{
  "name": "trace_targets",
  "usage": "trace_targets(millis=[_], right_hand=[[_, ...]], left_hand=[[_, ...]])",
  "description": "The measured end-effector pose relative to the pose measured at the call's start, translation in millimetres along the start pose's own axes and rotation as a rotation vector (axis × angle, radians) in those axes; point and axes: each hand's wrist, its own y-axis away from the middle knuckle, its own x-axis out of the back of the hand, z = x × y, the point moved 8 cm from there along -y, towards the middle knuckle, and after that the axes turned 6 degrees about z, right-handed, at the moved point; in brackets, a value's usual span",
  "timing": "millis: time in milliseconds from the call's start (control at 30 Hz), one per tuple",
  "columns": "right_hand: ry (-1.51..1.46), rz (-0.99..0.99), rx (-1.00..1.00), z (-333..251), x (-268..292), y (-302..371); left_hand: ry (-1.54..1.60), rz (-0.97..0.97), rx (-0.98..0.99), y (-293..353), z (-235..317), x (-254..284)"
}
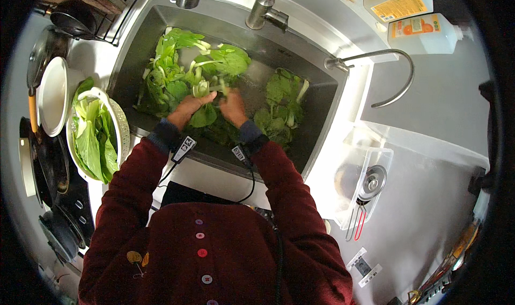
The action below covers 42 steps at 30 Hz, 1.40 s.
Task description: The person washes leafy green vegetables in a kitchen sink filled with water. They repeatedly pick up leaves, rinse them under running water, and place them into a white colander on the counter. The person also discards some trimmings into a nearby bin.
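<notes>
Both hands are over the near side of a dark sink (316,85) with water in it. My left hand (185,111) is closed around a small green bok choy (200,89), its pale base pointing up and its leaves hanging below. Close beside it, my right hand (233,108) is slightly blurred, its fingers curled at a pale leaf stalk (223,85). Loose bok choy leaves (166,69) fill the sink's left side, and a broad leaf (232,60) lies just beyond my hands. Another clump of greens (281,104) sits in the water at the right.
A white colander (122,125) of leafy greens stands left of the sink, beside a white bowl (53,96) and pans (53,165). A faucet (261,11) and a curved spout (405,64) rise behind. Bottles (424,31) and a clear plastic bin (383,160) are to the right.
</notes>
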Motion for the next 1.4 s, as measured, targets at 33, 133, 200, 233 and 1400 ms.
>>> trace_targets(millis=[33,133,200,233,1400], right_hand=[[0.013,0.039,0.098,-29.3,4.2,7.8],[-0.350,-0.079,0.199,-73.6,20.8,16.4],[-0.604,-0.229,0.037,-65.0,26.4,17.5],[-0.682,-0.282,-0.092,-46.4,34.6,19.9],[-0.596,-0.155,-0.408,-66.3,137.3,11.5]], left_hand=[[0.017,-0.010,0.001,3.5,4.0,-4.0],[0.271,-0.052,0.036,17.3,12.8,-8.8],[0.353,-0.142,0.162,21.0,12.8,-14.1],[0.365,-0.148,0.136,24.0,15.3,-13.5],[-0.049,-0.146,-0.561,44.6,73.5,-39.8]])
